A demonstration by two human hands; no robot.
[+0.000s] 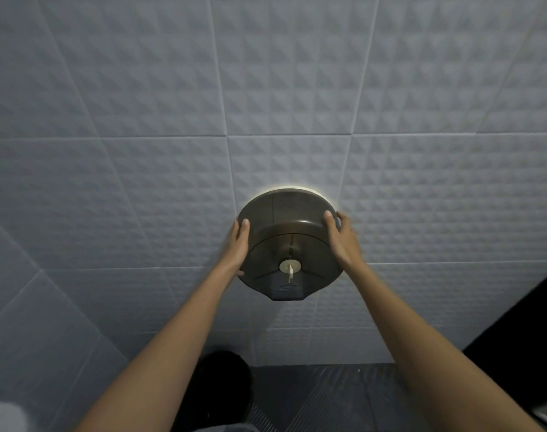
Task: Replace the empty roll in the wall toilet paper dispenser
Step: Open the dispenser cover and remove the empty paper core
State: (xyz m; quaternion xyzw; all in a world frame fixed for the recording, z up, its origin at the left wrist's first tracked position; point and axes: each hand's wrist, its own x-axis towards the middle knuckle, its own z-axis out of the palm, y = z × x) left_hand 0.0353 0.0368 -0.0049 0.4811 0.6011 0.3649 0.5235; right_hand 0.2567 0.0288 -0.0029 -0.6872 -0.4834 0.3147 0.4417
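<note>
Gripping the round dispenser (289, 244) on the tiled wall (421, 151), left hand (238, 244) clasped at nine o'clock, right hand (340, 238) at two, the person seems to be opening its closed cover, which likely needs releasing the centre lock (290, 267).

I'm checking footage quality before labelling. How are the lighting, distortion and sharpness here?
Head view: dim, bluish light; wide-angle bending splays the wall tile seams; dispenser and both hands, left hand and right hand, are fairly sharp; corners darken.
</note>
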